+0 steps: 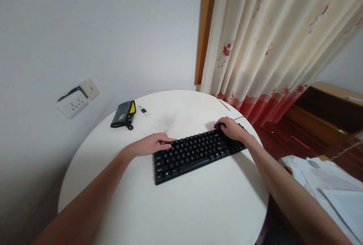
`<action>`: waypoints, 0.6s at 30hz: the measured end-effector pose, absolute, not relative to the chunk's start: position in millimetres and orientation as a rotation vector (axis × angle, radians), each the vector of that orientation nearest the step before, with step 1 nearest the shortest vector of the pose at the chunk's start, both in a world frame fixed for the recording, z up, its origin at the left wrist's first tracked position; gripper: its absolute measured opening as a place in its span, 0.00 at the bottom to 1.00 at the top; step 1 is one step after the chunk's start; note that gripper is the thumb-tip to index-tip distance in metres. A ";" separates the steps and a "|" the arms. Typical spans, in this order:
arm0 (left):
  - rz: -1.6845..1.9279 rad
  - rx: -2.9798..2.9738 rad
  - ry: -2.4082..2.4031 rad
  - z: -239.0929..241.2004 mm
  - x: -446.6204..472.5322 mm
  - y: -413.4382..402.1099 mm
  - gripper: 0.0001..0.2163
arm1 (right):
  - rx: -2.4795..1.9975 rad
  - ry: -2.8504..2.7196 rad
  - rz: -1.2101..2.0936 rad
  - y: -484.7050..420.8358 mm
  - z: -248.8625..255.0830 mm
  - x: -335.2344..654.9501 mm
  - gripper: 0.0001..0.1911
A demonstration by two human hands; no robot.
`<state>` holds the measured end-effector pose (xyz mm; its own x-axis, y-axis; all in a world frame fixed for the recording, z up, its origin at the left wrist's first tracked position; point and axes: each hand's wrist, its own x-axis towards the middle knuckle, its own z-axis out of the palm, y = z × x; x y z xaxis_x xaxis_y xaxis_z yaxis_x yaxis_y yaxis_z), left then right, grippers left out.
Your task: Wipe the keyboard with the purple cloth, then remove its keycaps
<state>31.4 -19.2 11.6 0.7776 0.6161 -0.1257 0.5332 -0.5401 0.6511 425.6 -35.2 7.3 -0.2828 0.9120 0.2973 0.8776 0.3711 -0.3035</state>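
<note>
A black keyboard (195,152) lies slantwise on the white round table (181,211). My left hand (154,144) grips its far left corner, with the thumb on the near side and the fingers along the back edge. Over the keyboard's right part, near the back edge, is my right hand (231,127), its fingers closed on a small purple object (217,126). Most of that object is hidden by the fingers, so I cannot make out its kind.
A grey and yellow folded pouch (124,114) lies at the table's back left, beside a small black piece with thin prongs (143,110). A thin stick (223,103) rests near the far edge. Wall sockets (74,102), a floral curtain (255,48) and papers (326,184) surround the table.
</note>
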 end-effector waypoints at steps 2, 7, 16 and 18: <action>0.150 2.260 0.853 11.8 31.7 -19.3 0.22 | -1.634 -2.149 0.053 -33.4 10.8 435.8 0.17; 0.150 2.266 0.851 12.1 31.9 -19.7 0.23 | -1.683 -2.020 0.014 -34.5 10.8 437.3 0.18; 0.135 2.265 0.854 14.4 33.4 -20.7 0.23 | -1.774 -1.854 -0.155 -43.0 -0.7 436.1 0.18; 0.130 2.264 0.854 14.0 33.2 -20.4 0.23 | -1.714 -1.837 -0.121 -47.1 -0.2 434.5 0.18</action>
